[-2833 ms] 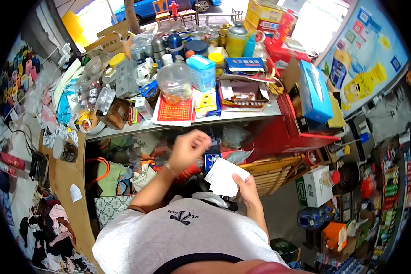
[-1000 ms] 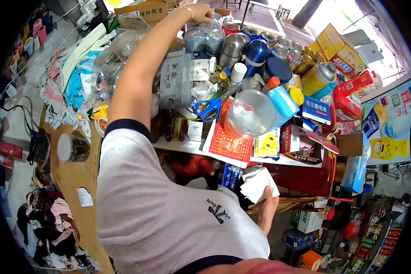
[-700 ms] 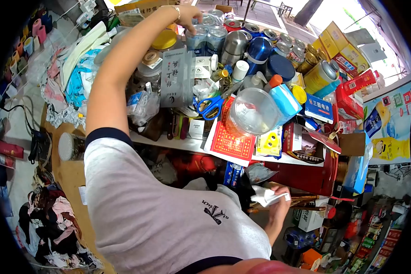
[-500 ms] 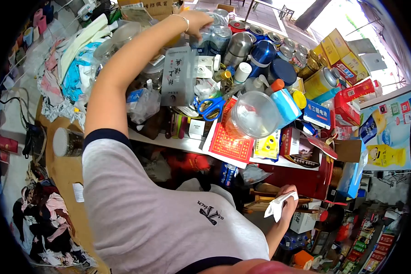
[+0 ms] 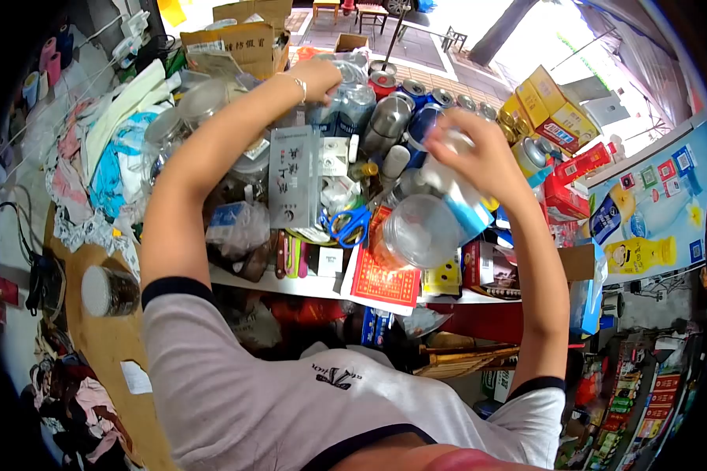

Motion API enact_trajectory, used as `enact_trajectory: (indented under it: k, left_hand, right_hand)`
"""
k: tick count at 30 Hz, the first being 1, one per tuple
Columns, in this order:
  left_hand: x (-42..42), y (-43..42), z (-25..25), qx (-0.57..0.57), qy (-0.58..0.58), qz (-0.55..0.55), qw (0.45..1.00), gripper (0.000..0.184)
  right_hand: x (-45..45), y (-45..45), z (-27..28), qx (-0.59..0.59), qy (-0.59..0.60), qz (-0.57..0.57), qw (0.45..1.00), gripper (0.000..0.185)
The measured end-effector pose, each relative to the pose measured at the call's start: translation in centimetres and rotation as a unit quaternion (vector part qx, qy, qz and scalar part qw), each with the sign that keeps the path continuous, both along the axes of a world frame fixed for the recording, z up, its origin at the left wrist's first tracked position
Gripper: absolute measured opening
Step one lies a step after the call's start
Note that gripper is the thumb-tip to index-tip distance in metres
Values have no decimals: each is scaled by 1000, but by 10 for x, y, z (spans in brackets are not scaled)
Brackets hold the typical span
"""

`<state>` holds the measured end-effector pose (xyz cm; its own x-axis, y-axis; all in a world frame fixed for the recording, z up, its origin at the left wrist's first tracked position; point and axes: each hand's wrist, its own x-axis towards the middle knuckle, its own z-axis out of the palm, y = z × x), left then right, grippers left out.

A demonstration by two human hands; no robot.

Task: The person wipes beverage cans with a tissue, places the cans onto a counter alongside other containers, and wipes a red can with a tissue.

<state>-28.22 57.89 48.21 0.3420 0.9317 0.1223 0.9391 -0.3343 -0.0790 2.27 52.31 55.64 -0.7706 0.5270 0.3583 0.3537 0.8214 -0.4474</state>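
My left hand [image 5: 320, 79], a bracelet at its wrist, is curled over the near-left side of a pack of blue-grey cans [image 5: 355, 108] under clear plastic. Its fingertips are partly hidden against the pack. My right hand [image 5: 477, 153] is raised over the right part of the table, closed on a crumpled white tissue [image 5: 450, 179] that is smeared by motion. Below it stand a clear plastic tub [image 5: 422, 231] and a light-blue box [image 5: 470, 218]. A steel flask [image 5: 386, 124] stands between the two hands.
Blue scissors [image 5: 349, 227] and a red printed sheet [image 5: 385, 276] lie toward the table's front edge. A grey packet [image 5: 293, 177] lies left of the cans. Yellow cartons [image 5: 548, 110] stand at the back right. Clothes [image 5: 122, 161] are heaped at the left.
My right hand has risen from low at the right, beside the table, to above the crowded tabletop, carrying the tissue. My left hand stays at the can pack. The view has tilted up slightly.
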Motion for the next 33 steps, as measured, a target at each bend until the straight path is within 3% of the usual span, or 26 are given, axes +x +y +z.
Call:
enact_trajectory:
  k: [2,6,8,9,11,14,22,33]
  left_hand:
    - [4,-4,5,-28,4,25,999,31]
    - [-1,5,1,-19,21,9,1000,41]
    - [4,0,10,-27,36,32,998,42]
    - [5,-1,13,-42,52,54,996,43]
    - [7,-1,18,-63,50,53,995,46]
    - [6,3,17,-124,21,43,991,56]
    - [4,2,-3,-123,-48,51,990,85]
    - [-14,5,-5,-128,-37,5,991,83]
  right_hand:
    - [-42,30,3,87,-89,-21,992,24]
    - [-108,91,-19,138,-201,-15,970,38]
    - [-134,105,-25,110,-311,-89,940,50]
    - [-144,108,-24,111,-309,-89,940,50]
    - [-160,114,-26,73,-433,-140,887,56]
    - [-171,108,-31,54,-489,-144,859,53]
    - [-179,114,-56,82,-495,-116,857,55]
    - [-179,111,-60,80,-451,-111,882,55]
